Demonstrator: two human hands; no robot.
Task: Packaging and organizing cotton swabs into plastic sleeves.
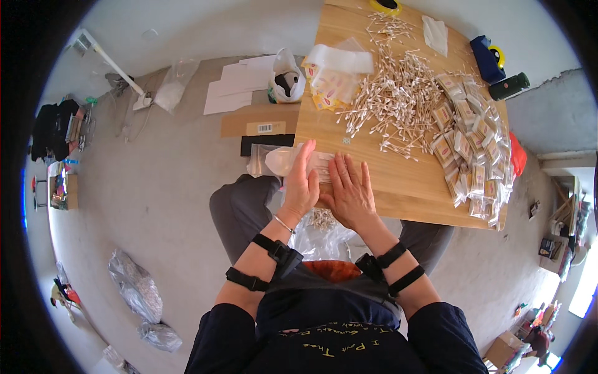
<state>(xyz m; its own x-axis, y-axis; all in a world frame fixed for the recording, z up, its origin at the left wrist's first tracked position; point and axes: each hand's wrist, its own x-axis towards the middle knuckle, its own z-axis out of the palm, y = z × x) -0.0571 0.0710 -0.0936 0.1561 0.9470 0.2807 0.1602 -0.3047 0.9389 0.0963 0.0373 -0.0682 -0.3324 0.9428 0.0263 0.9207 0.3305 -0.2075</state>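
The right hand lies flat, palm down and fingers straight, over the near-left part of the wooden table. The left hand stands on edge at the table's left edge, its fingers extended and its palm side turned away from view; whether it pinches anything there I cannot tell. A pale, streaked bundle of cotton swabs lies on the table between the two hands, its left end just beside the left fingers and its right end partly under the right fingertips. Any wrapping on it is too blurred to make out. A clear plastic bag juts past the table's left edge, partly behind the left hand; the whitish rounded shape in it is unclear. Below the table's near edge, more swabs sit in clear plastic over the lap, partly covered by the hands and forearms. Across the table's middle spreads a loose swab heap, with printed yellow packets to its left under film. Filled clear packets overlap along the table's right side, hiding one another; a red item shows only partly beyond them. At the table's far end, a yellow tape roll is cut off.
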